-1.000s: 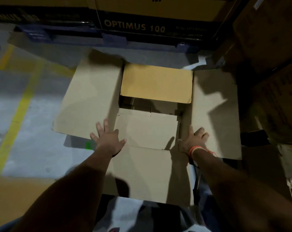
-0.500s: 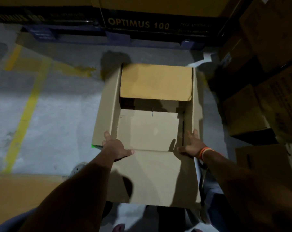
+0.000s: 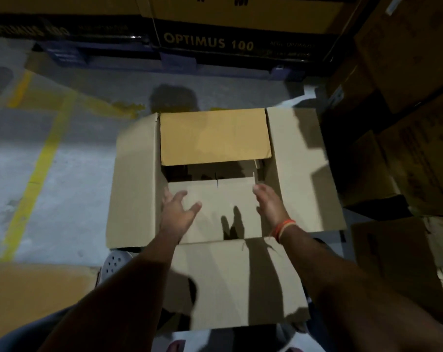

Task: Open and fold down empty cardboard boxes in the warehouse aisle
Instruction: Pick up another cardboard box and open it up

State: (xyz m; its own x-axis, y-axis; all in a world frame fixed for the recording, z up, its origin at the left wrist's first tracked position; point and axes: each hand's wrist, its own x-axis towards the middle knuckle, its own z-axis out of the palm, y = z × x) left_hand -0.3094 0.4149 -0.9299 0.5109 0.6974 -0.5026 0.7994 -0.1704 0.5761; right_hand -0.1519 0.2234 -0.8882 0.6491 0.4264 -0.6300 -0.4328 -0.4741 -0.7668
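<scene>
Cardboard box (image 3: pixel 223 275) on floor, side flaps splayed, left hand (image 3: pixel 177 209) and right hand (image 3: pixel 269 203) grips released over near flap

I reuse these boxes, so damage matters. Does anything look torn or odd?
One thing: the near inner flap has a short dark slit in its far edge, mid-width. Otherwise the box looks sound.

Dim, slightly blurred wide-angle frame; edges bend and darken, and hard shadows fall on the cardboard box (image 3: pixel 215 219).
</scene>
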